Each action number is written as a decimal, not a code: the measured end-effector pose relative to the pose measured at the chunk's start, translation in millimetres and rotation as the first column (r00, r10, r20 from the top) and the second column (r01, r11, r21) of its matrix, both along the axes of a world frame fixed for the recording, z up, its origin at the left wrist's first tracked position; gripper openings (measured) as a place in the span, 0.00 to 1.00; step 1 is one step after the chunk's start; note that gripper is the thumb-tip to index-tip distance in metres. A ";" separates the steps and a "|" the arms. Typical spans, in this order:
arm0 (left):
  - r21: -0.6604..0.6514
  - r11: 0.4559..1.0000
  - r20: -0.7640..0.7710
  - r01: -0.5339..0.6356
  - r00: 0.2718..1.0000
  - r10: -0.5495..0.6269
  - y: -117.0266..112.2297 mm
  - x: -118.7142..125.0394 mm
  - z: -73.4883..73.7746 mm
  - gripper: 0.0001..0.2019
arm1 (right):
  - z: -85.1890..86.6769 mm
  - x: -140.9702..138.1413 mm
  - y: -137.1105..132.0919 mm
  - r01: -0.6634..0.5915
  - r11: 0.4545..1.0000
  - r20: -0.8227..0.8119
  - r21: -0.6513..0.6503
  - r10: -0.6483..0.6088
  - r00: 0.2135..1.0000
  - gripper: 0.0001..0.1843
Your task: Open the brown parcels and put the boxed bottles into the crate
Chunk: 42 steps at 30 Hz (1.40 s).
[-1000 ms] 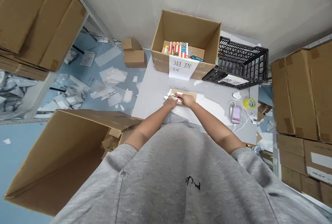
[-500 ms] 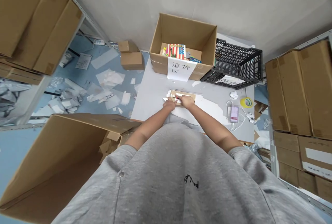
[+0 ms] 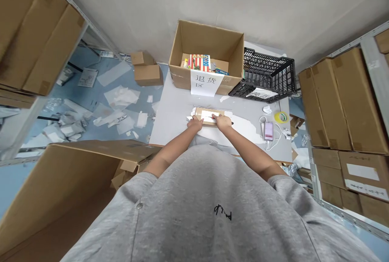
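Right hand (image 3: 223,122) slid right, on flat cardboard packet (image 3: 209,115)

Handwritten 退货区 in black on a white paper sign (image 3: 202,82), on the front of a cardboard box (image 3: 206,47); just right of the box, a paper slip (image 3: 261,93) on a black plastic crate (image 3: 270,69), its characters too blurred to read.

From the right hand (image 3: 223,122) toward the right side, a phone (image 3: 268,131) with its white cable and a roll of tape (image 3: 281,117) stand in the way. Forward, a hand can pass over the grey table (image 3: 173,128) until the cardboard box (image 3: 206,43) and the black plastic crate (image 3: 269,71) block it.
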State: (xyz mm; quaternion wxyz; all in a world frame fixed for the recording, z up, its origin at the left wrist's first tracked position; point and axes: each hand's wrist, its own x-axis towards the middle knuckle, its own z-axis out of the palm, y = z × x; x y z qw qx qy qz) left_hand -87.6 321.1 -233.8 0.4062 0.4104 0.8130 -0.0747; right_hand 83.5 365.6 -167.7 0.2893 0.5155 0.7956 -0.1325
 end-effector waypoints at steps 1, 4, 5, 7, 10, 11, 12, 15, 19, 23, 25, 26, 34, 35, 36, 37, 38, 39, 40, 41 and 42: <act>-0.009 1.000 -0.003 -0.014 1.000 0.014 0.5 0.3 -1.5 0.36 | 0.0 4.5 -0.9 0.013 1.000 0.010 0.006 -0.013 1.000 0.36; -0.013 1.000 -0.002 -0.029 1.000 0.029 1.4 0.7 -5.9 0.36 | 0.3 18.8 -3.0 0.053 0.998 0.019 0.035 -0.054 0.998 0.35; -0.011 1.000 -0.003 -0.025 1.000 0.025 1.4 0.6 -7.0 0.36 | 0.4 23.5 -3.7 0.068 0.997 0.021 0.045 -0.069 0.997 0.35; -0.009 1.000 -0.010 -0.021 1.000 0.021 1.0 0.4 -8.1 0.36 | 0.2 32.3 -5.3 0.096 0.994 0.027 0.059 -0.098 0.995 0.34; 0.000 1.000 -0.017 -0.018 1.000 0.018 -0.1 0.1 -5.6 0.35 | -0.2 41.9 -8.3 0.116 0.990 0.033 0.078 -0.119 0.992 0.34; 0.001 1.000 -0.018 -0.018 1.000 0.018 -0.4 0.1 -3.8 0.35 | -0.1 44.1 -9.5 0.116 0.990 0.034 0.083 -0.119 0.992 0.35; 0.002 1.000 -0.019 -0.017 1.000 0.017 -0.7 0.1 -1.6 0.35 | 0.2 45.7 -10.8 0.115 0.990 0.036 0.088 -0.118 0.992 0.35; 0.001 1.000 -0.028 -0.012 1.000 0.012 -1.2 0.0 5.7 0.33 | 2.4 48.9 -14.6 0.109 0.990 0.037 0.095 -0.113 0.993 0.36; -0.005 1.000 -0.030 -0.006 1.000 0.006 -2.0 -0.6 13.7 0.32 | 4.9 53.4 -18.6 0.122 0.988 0.039 0.093 -0.126 0.991 0.38; -0.009 1.000 -0.027 -0.002 1.000 0.001 -2.9 -0.5 19.2 0.31 | 5.7 61.7 -20.1 0.154 0.984 0.036 0.091 -0.158 0.987 0.39; -0.016 1.000 -0.031 0.001 1.000 -0.002 -2.7 -0.2 21.4 0.30 | 6.6 66.9 -20.1 0.178 0.981 0.028 0.079 -0.181 0.983 0.39; -0.021 1.000 -0.032 0.002 0.999 -0.002 -2.4 -0.1 22.2 0.29 | 7.2 69.4 -20.1 0.190 0.979 0.026 0.068 -0.192 0.981 0.40; -0.058 0.998 -0.036 0.003 0.999 -0.005 -0.7 -1.6 17.7 0.33 | 8.9 81.5 -23.9 0.208 0.976 -0.005 0.058 -0.208 0.978 0.41; -0.055 0.998 -0.034 0.007 0.999 -0.009 -0.7 -1.8 16.3 0.34 | 9.2 85.0 -24.3 0.212 0.976 -0.012 0.055 -0.212 0.977 0.41; -0.051 0.999 -0.033 0.012 0.999 -0.013 -0.6 -1.6 15.2 0.34 | 9.6 89.8 -24.6 0.225 0.973 -0.018 0.053 -0.224 0.974 0.41; -0.047 0.999 -0.035 0.018 0.999 -0.020 -0.4 -1.1 14.4 0.35 | 10.3 95.8 -24.9 0.249 0.967 -0.025 0.051 -0.249 0.968 0.39; -0.043 0.999 -0.046 0.027 0.999 -0.029 -0.2 -0.1 14.1 0.35 | 11.0 102.6 -25.2 0.288 0.956 -0.035 0.053 -0.287 0.957 0.37; -0.037 0.998 -0.067 0.041 0.997 -0.043 0.1 1.4 14.5 0.36 | 11.6 109.6 -25.5 0.338 0.939 -0.052 0.059 -0.336 0.941 0.35; -0.027 0.998 -0.098 0.058 0.993 -0.060 0.6 3.3 15.4 0.37 | 12.1 116.0 -25.8 0.395 0.916 -0.081 0.067 -0.390 0.917 0.32; -0.008 0.997 -0.136 0.080 0.988 -0.080 1.3 5.5 17.0 0.38 | 12.2 120.8 -26.1 0.454 0.888 -0.125 0.072 -0.443 0.888 0.30; 0.020 0.994 -0.177 0.107 0.979 -0.102 2.3 7.9 19.0 0.39 | 11.8 123.3 -26.4 0.508 0.859 -0.179 0.073 -0.489 0.853 0.29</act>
